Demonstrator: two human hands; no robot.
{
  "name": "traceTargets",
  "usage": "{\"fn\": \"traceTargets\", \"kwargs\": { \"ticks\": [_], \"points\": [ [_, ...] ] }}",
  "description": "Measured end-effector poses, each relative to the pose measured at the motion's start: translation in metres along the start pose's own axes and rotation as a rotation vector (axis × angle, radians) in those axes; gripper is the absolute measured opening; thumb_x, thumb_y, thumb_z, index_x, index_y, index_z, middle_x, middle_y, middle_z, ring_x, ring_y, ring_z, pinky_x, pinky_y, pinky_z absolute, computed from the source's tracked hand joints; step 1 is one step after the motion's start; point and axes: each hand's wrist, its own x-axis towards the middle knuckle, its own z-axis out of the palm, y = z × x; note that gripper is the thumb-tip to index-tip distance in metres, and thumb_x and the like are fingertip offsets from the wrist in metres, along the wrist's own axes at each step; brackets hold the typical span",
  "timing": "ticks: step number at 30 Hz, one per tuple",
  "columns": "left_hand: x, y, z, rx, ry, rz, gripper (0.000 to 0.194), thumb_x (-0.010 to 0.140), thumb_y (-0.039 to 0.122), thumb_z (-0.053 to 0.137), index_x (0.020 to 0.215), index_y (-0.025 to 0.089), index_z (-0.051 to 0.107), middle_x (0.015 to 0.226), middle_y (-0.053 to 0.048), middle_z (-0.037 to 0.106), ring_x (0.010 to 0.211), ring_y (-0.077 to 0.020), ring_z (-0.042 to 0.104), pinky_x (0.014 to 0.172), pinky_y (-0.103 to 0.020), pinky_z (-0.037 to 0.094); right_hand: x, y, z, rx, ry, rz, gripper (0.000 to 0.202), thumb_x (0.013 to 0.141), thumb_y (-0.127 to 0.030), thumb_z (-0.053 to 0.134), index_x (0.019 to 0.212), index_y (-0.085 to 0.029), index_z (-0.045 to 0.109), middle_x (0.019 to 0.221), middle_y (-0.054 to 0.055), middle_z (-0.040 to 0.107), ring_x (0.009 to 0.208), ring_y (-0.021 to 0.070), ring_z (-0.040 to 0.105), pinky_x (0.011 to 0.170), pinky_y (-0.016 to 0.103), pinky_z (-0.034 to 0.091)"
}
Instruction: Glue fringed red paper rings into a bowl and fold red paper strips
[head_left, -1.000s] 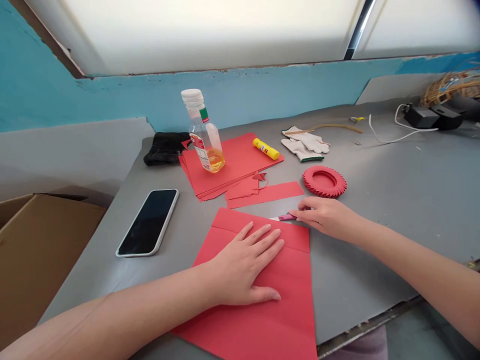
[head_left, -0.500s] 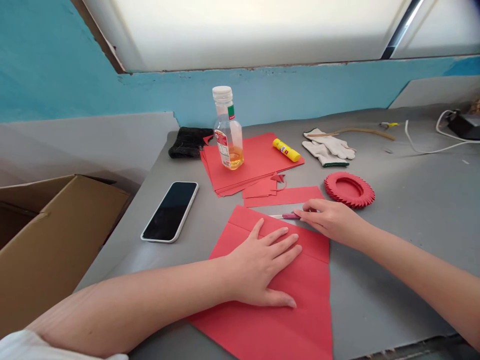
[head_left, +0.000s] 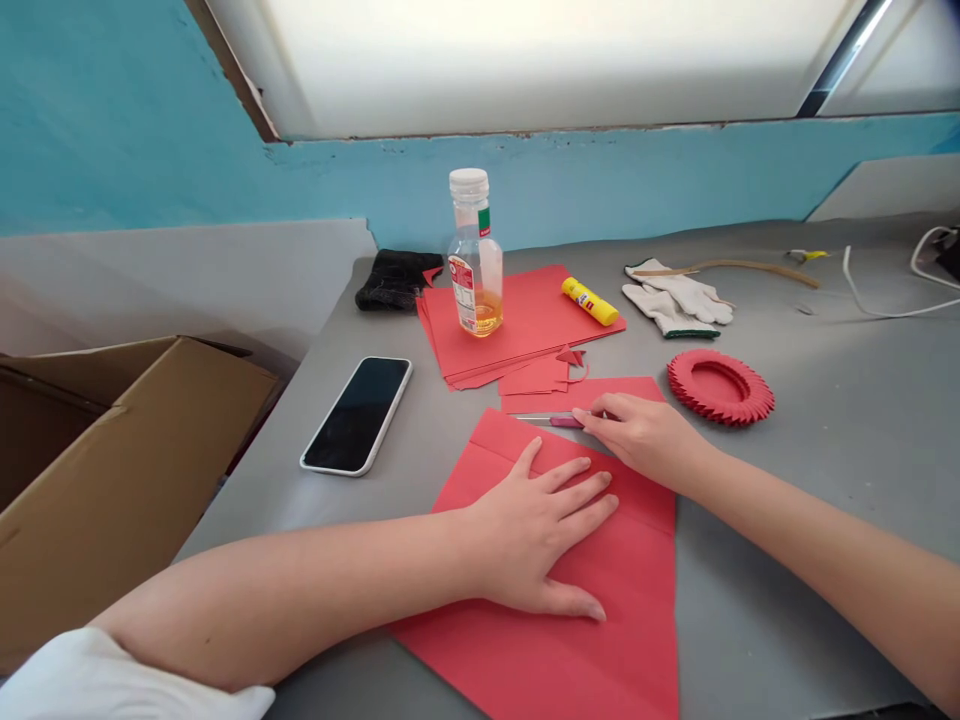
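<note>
My left hand [head_left: 544, 530] lies flat with fingers spread on a large red paper sheet [head_left: 600, 660], which has crease lines across it. Between the fingers of my right hand [head_left: 637, 435] is a slim utility knife with a purple handle [head_left: 565, 422]. Its metal blade points left and lies along the sheet's far edge, close to the upper left corner. Just beyond the blade is a red paper strip [head_left: 611, 389], partly covered by my right hand. To the right of that hand sits a pleated red paper ring [head_left: 720, 388].
A bottle [head_left: 475, 265] with a little amber liquid and a yellow glue stick [head_left: 590, 301] rest on stacked red paper [head_left: 525, 345]. Around them are a phone [head_left: 358, 415], white gloves [head_left: 677, 297], black fabric [head_left: 397, 280] and a white cable [head_left: 877, 308]. A cardboard box [head_left: 142, 440] stands left.
My right hand has slid the utility knife leftward along the paper's far edge, nearer the corner. My left hand stays pressed on the sheet. The whole view has shifted slightly.
</note>
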Motion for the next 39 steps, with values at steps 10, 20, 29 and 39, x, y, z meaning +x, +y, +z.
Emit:
{"fn": "traceTargets", "kwargs": {
  "ticks": [10, 20, 29, 39],
  "points": [
    [0.000, 0.001, 0.000, 0.029, 0.023, -0.002, 0.082, 0.081, 0.065, 0.036, 0.142, 0.013, 0.016, 0.148, -0.011, 0.016, 0.136, -0.0297, 0.010, 0.103, -0.061, -0.003, 0.022, -0.006, 0.002, 0.073, -0.112, 0.012, 0.026, 0.087, -0.014, 0.039, 0.100, -0.017, 0.062, 0.083, 0.006, 0.059, 0.067, 0.0125, 0.050, 0.056, 0.023, 0.032],
    [0.000, -0.001, 0.001, 0.027, 0.027, -0.006, 0.083, 0.081, 0.065, 0.037, 0.142, 0.013, 0.016, 0.148, -0.010, 0.016, 0.136, -0.0291, 0.011, 0.104, -0.059, -0.003, 0.040, -0.014, 0.011, 0.017, -0.129, 0.027, 0.024, 0.087, -0.015, 0.040, 0.100, -0.017, 0.061, 0.085, 0.006, 0.060, 0.067, 0.0128, 0.051, 0.052, 0.023, 0.030],
    [-0.002, -0.005, 0.002, 0.002, 0.087, -0.024, 0.088, 0.078, 0.073, 0.027, 0.143, 0.016, 0.010, 0.148, -0.013, 0.011, 0.136, -0.0311, 0.005, 0.103, -0.062, 0.000, -0.016, 0.011, -0.023, -0.092, 0.107, 0.100, 0.032, 0.085, -0.010, 0.043, 0.110, -0.016, 0.061, 0.090, 0.006, 0.065, 0.075, 0.0130, 0.058, 0.054, 0.023, 0.037],
    [0.016, -0.039, -0.011, 0.059, 0.111, -0.163, 0.084, 0.078, 0.074, 0.021, 0.143, 0.021, 0.013, 0.148, -0.010, 0.014, 0.136, -0.0318, 0.003, 0.105, -0.055, 0.002, -0.099, 0.024, -0.033, -0.305, 0.017, 0.269, 0.027, 0.085, -0.016, 0.047, 0.104, -0.022, 0.065, 0.083, 0.002, 0.066, 0.073, 0.0147, 0.059, 0.051, 0.026, 0.035]
  ]
}}
